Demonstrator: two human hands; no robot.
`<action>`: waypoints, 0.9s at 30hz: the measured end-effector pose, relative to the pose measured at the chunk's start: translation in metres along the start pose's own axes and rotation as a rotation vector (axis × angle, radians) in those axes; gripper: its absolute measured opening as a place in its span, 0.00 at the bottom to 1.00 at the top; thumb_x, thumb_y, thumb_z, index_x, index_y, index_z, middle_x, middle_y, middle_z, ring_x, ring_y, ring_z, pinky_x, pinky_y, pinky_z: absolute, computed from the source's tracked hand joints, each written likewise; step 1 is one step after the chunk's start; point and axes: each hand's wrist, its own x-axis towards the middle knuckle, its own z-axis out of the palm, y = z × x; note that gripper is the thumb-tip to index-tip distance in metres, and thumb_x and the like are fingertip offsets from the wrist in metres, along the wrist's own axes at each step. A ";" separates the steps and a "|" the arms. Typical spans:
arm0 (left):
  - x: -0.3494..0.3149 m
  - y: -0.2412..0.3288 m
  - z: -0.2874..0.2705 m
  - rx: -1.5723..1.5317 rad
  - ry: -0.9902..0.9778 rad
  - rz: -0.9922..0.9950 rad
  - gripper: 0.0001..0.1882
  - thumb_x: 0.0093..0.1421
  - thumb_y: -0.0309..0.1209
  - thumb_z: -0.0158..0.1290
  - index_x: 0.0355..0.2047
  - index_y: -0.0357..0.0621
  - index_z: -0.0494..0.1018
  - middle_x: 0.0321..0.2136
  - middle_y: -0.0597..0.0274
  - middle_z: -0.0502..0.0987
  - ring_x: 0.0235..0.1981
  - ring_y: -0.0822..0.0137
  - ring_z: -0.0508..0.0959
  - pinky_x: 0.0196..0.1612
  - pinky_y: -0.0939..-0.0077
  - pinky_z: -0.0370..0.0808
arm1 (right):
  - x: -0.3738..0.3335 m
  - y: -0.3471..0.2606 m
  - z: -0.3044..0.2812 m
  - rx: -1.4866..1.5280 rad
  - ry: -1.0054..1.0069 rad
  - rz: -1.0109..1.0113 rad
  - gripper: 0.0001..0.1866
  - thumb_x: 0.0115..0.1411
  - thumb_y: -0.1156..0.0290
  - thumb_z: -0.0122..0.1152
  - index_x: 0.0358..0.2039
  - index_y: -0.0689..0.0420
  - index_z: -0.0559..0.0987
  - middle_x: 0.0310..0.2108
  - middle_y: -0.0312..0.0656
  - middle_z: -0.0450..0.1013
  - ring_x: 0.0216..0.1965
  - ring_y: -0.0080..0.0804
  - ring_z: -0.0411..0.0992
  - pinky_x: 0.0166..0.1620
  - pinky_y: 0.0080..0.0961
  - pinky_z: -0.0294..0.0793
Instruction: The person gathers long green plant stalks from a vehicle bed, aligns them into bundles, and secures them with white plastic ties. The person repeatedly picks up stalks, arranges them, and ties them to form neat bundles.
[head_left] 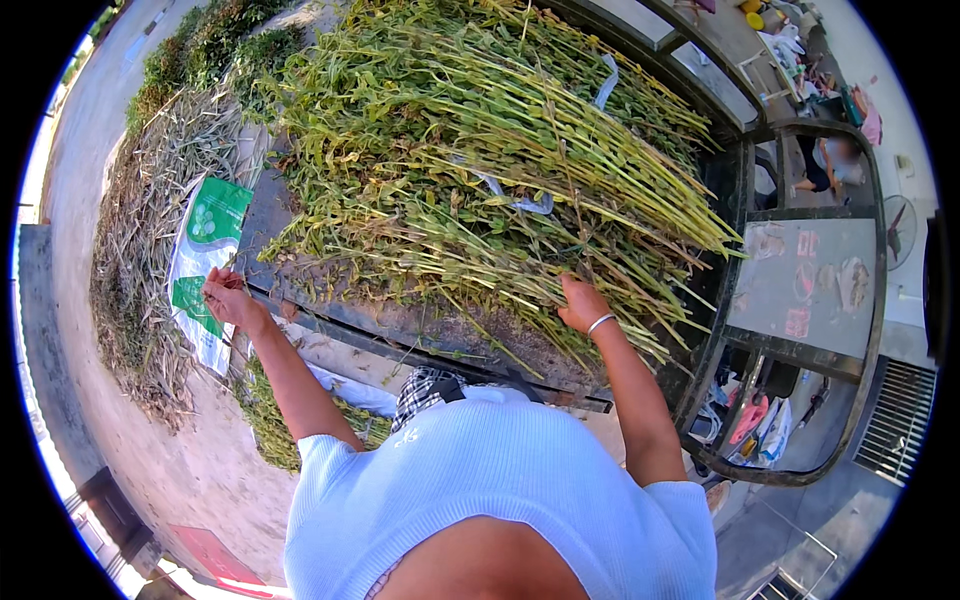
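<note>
A thick heap of cut plant stalks [560, 150], green to yellow with leaves on their far-left ends, lies across a dark flatbed [370, 325] in front of me. My right hand [583, 305], a bracelet at its wrist, is closed at the heap's near edge around some stalks, its fingers partly hidden. Off to the left, my left hand [226, 298] is held out with fingers curled in; a thin twig seems to stick up by them, but what they hold is unclear. Behind that hand is a green-and-white sack [212, 220]. Pale blue strips [533, 205] lie among the stalks.
A dark metal frame [745, 190] bounds the bed on the right. Dry stalks [150, 270] are spread on the ground at left. More green stalks [270, 420] lie below the bed edge. Another person [828, 165] is far right, near a standing fan [898, 230].
</note>
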 end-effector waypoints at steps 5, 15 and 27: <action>0.110 0.022 -0.051 -0.097 0.323 0.125 0.17 0.69 0.35 0.36 0.38 0.34 0.71 0.20 0.60 0.72 0.19 0.71 0.69 0.22 0.79 0.69 | -0.007 0.025 -0.002 0.048 0.024 -0.039 0.37 0.53 0.66 0.63 0.61 0.62 0.59 0.47 0.57 0.71 0.47 0.53 0.70 0.46 0.44 0.73; -0.023 -0.048 0.032 0.301 -0.709 -0.028 0.08 0.63 0.32 0.53 0.39 0.44 0.78 0.23 0.71 0.74 0.22 0.80 0.72 0.21 0.88 0.70 | -0.028 0.023 -0.004 0.120 0.096 -0.066 0.34 0.48 0.67 0.65 0.54 0.67 0.65 0.39 0.61 0.73 0.41 0.57 0.72 0.42 0.45 0.73; -0.092 -0.116 0.100 0.467 -0.829 -0.337 0.11 0.61 0.36 0.54 0.36 0.41 0.78 0.26 0.61 0.79 0.19 0.72 0.73 0.21 0.75 0.68 | -0.048 0.047 -0.018 0.068 0.113 0.022 0.34 0.47 0.71 0.62 0.56 0.64 0.65 0.37 0.62 0.73 0.40 0.59 0.71 0.43 0.46 0.71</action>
